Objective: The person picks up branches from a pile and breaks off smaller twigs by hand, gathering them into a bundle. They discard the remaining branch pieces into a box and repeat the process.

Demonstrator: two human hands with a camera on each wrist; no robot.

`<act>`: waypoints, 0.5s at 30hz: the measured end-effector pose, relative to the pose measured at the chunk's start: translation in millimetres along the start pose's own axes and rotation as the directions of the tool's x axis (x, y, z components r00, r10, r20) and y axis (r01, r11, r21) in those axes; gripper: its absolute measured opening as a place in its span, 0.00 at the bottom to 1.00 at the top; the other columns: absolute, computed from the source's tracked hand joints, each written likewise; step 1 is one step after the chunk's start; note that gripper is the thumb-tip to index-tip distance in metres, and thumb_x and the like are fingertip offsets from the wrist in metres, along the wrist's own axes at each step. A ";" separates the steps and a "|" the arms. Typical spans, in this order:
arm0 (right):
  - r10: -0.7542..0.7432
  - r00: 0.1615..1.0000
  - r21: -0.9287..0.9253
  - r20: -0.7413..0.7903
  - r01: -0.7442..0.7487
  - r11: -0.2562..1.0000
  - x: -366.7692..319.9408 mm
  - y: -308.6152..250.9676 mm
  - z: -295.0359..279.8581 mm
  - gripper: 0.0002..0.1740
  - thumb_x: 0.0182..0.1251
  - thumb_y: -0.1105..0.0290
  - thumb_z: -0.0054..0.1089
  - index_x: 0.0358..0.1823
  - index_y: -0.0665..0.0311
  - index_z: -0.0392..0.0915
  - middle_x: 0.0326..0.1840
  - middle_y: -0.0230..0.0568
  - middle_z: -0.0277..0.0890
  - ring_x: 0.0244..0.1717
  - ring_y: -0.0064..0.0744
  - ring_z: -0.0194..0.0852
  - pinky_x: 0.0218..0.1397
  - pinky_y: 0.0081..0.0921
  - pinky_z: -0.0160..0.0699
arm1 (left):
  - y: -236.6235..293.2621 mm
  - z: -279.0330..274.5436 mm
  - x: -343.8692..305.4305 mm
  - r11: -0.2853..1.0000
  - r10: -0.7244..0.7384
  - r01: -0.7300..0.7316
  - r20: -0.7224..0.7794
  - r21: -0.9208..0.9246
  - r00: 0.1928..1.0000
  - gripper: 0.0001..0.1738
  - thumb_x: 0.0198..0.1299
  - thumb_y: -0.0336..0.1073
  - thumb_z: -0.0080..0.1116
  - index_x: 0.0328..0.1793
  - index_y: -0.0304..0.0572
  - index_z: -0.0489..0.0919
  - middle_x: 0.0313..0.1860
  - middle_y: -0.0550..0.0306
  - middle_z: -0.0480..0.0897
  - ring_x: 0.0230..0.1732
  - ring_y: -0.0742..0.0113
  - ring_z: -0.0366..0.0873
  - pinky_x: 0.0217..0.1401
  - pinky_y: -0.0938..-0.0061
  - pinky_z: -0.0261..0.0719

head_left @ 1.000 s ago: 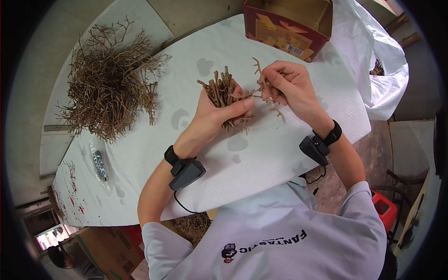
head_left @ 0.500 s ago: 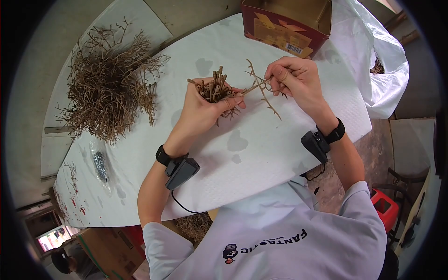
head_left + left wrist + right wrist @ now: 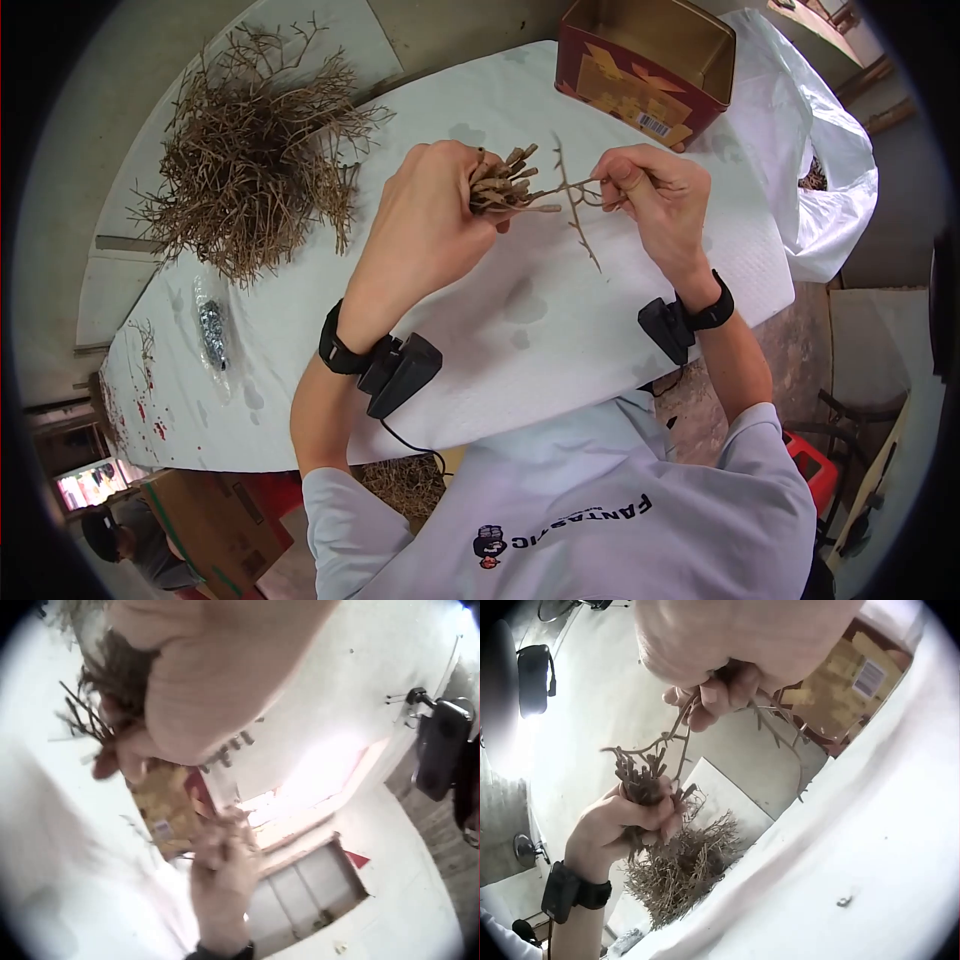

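Note:
In the head view my left hand (image 3: 425, 215) grips a bundle of short brown twigs (image 3: 503, 186), its cut ends towards the right hand. The right hand (image 3: 662, 205) pinches a thin branched twig (image 3: 574, 203) between thumb and fingers. One stem of that twig runs across to the bundle, and its long side shoot hangs in the gap between the hands. In the right wrist view the left fingers wrap round the bundle (image 3: 641, 780), and the branched twig (image 3: 682, 716) spans from it to the right fingertips. Both hands are over the white-covered table (image 3: 560, 370).
A large pile of dry twigs (image 3: 260, 160) lies at the left. Near it is a clear plastic packet (image 3: 213, 335). A red and gold tin (image 3: 605, 80) stands at the back right, beside a white plastic bag (image 3: 800, 215). Another person (image 3: 140, 540) is at lower left.
The left hand has turned over, back now upward, so the bundle points right instead of up. The right hand first drew away from it, the branched twig coming into fuller view. The head view has shifted slightly.

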State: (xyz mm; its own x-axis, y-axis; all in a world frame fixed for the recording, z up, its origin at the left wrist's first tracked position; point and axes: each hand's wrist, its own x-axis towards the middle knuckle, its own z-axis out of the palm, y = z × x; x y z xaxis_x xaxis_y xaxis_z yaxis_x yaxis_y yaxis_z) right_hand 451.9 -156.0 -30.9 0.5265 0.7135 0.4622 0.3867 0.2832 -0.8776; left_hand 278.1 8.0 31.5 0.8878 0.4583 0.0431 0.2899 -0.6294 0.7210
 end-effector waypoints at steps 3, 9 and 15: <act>-0.086 0.891 -0.029 -0.446 0.081 0.996 21.6 14.9 -53.4 0.11 0.81 0.71 0.53 0.46 0.72 0.82 0.33 0.36 0.80 0.22 0.15 0.68 0.26 0.12 0.67 | -48.5 -9.5 -4.8 0.989 -0.029 0.041 -0.083 0.139 0.996 0.06 0.49 0.23 0.64 0.34 0.27 0.84 0.29 0.39 0.85 0.30 0.53 0.85 0.34 0.67 0.77; 0.264 0.912 0.392 -0.313 -0.129 0.911 31.7 19.1 -68.8 0.13 0.83 0.66 0.50 0.48 0.69 0.79 0.33 0.36 0.77 0.22 0.16 0.61 0.24 0.14 0.56 | -74.3 -42.0 8.4 0.957 -0.200 0.199 0.017 -0.212 0.980 0.05 0.58 0.28 0.69 0.34 0.33 0.85 0.28 0.55 0.86 0.30 0.72 0.82 0.34 0.74 0.76; 0.391 0.915 0.667 0.103 -0.355 0.655 20.9 20.1 -40.2 0.22 0.86 0.57 0.42 0.61 0.70 0.73 0.45 0.41 0.79 0.36 0.22 0.70 0.37 0.18 0.67 | -40.5 -22.0 1.1 0.840 -0.117 0.155 0.105 -0.519 0.987 0.08 0.62 0.32 0.71 0.39 0.35 0.84 0.29 0.62 0.84 0.31 0.78 0.79 0.36 0.79 0.76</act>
State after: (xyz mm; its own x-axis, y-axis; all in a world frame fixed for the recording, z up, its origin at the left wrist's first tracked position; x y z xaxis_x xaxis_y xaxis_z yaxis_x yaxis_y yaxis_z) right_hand 501.1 -161.1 -33.8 0.5545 0.8295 0.0665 -0.4384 0.3592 -0.8239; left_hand 259.5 47.8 17.5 0.8803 0.4603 -0.1151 0.1960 -0.1318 0.9717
